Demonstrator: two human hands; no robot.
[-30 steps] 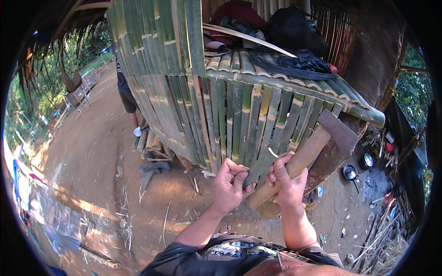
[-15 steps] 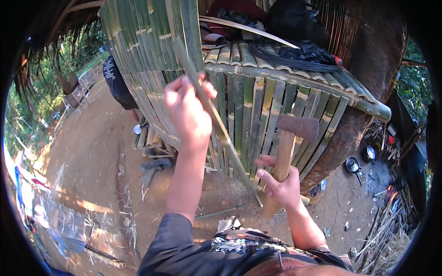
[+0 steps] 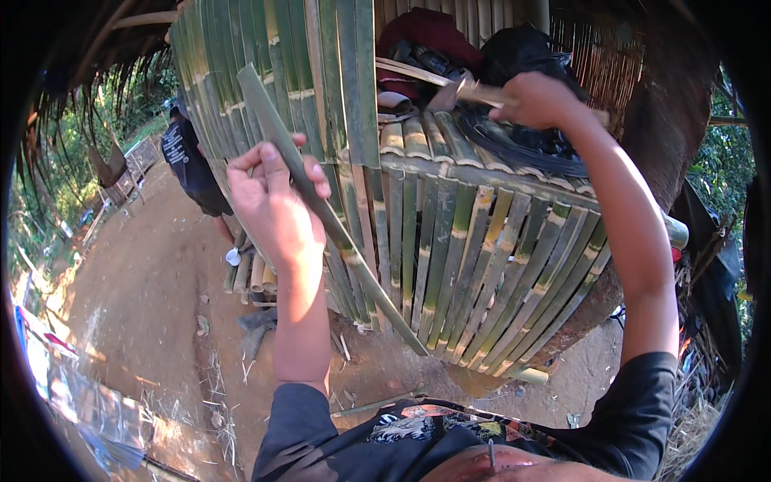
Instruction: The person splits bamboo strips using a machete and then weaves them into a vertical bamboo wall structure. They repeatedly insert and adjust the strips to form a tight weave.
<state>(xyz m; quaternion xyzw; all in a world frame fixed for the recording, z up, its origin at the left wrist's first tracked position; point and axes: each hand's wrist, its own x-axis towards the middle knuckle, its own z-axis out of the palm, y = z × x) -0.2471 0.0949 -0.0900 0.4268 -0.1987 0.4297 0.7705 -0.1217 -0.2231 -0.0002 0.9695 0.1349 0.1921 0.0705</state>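
My left hand (image 3: 277, 201) is closed around a long, flat green bamboo strip (image 3: 365, 273). The strip slants from upper left down toward my body, in front of an upright bamboo-slat wall (image 3: 233, 72). Stretched out to the far right, my right hand (image 3: 538, 100) grips the wooden handle of a hatchet (image 3: 487, 95). The hatchet lies nearly level over a bamboo platform (image 3: 414, 138), its blade pointing left; whether it touches the platform I cannot tell.
Dark bags (image 3: 526, 52) and a coil of black tubing (image 3: 514, 149) lie on the platform. Bamboo slats (image 3: 450, 265) face its front. A person in dark clothes (image 3: 189, 157) stands beyond the wall at left. Cut bamboo tubes (image 3: 259, 275) lie on the dirt ground.
My right hand has swung up and away with the hatchet, from near my body to over the platform. The left hand has shifted left with the bamboo strip.
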